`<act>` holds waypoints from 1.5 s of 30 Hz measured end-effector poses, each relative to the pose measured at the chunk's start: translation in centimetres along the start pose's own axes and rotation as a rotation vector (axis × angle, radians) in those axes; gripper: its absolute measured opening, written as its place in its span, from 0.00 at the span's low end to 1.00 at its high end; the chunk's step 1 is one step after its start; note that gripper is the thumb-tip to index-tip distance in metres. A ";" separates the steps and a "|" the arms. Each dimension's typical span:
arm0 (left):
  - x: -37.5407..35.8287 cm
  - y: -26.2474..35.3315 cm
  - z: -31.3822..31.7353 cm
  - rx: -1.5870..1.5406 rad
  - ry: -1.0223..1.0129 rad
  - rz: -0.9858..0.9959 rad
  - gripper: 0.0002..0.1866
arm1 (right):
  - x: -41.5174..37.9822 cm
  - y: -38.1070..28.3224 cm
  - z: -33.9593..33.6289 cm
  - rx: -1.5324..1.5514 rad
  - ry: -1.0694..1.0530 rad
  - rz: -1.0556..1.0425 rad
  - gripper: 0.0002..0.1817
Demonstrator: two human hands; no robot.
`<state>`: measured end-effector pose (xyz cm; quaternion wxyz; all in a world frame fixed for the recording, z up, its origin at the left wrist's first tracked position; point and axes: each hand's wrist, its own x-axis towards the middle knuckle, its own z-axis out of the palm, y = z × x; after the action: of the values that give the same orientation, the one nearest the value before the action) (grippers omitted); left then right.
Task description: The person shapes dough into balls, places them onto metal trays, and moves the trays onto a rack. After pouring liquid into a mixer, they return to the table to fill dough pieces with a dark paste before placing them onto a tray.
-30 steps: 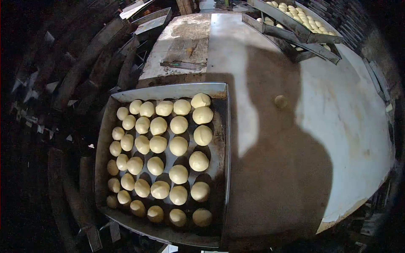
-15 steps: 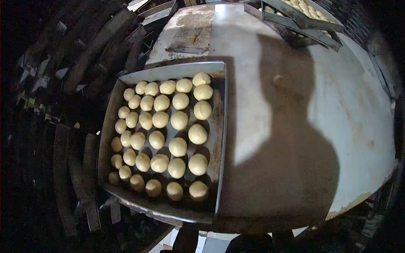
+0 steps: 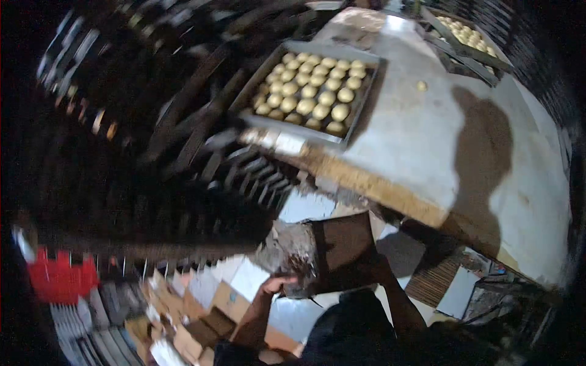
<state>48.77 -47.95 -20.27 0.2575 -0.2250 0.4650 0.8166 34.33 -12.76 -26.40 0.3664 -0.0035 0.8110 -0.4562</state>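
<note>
My left hand [image 3: 279, 283] is closed on the left side of a brown, box-like object [image 3: 345, 247], which has a crumpled grey sheet [image 3: 290, 247] over its left part. On the right side of the same object rests my right hand [image 3: 376, 270], dark and blurred, its fingers hard to make out. Both hands are low, in front of my body, below the table edge. Beyond them, a metal tray [image 3: 305, 135] with rows of round dough balls [image 3: 306, 107] stands on the pale table [image 3: 415, 152].
A single dough ball [image 3: 422, 86] lies on the table. Stacked trays [image 3: 470, 52] with more dough balls are at the back right. Dark racks line the left. Cardboard pieces [image 3: 229, 302] and a red object [image 3: 63, 277] are at the lower left.
The view has turned and drawn back, so the tray appears smaller and higher. Both hands and the brown object have come into view.
</note>
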 end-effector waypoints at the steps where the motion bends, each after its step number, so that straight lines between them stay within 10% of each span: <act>1: -3.2 -1.2 0.8 -0.033 -0.001 0.087 0.33 | -2.4 -1.2 0.8 0.012 -0.053 0.006 0.32; 11: -25.1 -4.8 7.5 -0.249 0.367 0.352 0.53 | -14.6 -9.4 5.3 0.062 -0.198 0.167 0.74; 17: -24.1 -0.8 9.5 -0.187 0.127 0.448 0.57 | -18.9 -15.3 0.2 0.497 -0.244 -0.276 0.42; 21: -15.7 0.4 5.4 -0.132 -0.200 0.382 0.55 | -19.1 -14.7 -6.4 0.507 -0.107 -0.427 0.29; 28: 2.3 14.6 16.5 0.032 -0.490 0.276 0.52 | -14.8 -11.3 -21.9 0.365 0.177 -0.490 0.21; 34: 17.7 20.6 24.7 -0.143 -0.489 0.124 0.41 | -9.4 -14.3 -33.7 0.377 0.457 -0.259 0.20; 40: 28.7 19.9 26.3 -0.469 -0.554 0.010 0.31 | -0.9 -17.8 -44.6 0.306 0.230 -0.210 0.28; 41: 25.9 22.2 31.3 -0.518 -0.182 0.104 0.41 | 1.3 -17.2 -46.4 0.178 0.229 -0.280 0.29; 45: 29.5 20.4 24.4 -0.521 -0.810 0.158 0.31 | 5.3 -19.4 -51.0 -0.131 0.181 -0.333 0.32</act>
<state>10.16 -29.22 -13.65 0.2902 0.0897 0.1231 0.9448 -6.41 11.74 0.91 0.2104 -0.1200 0.8567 -0.4553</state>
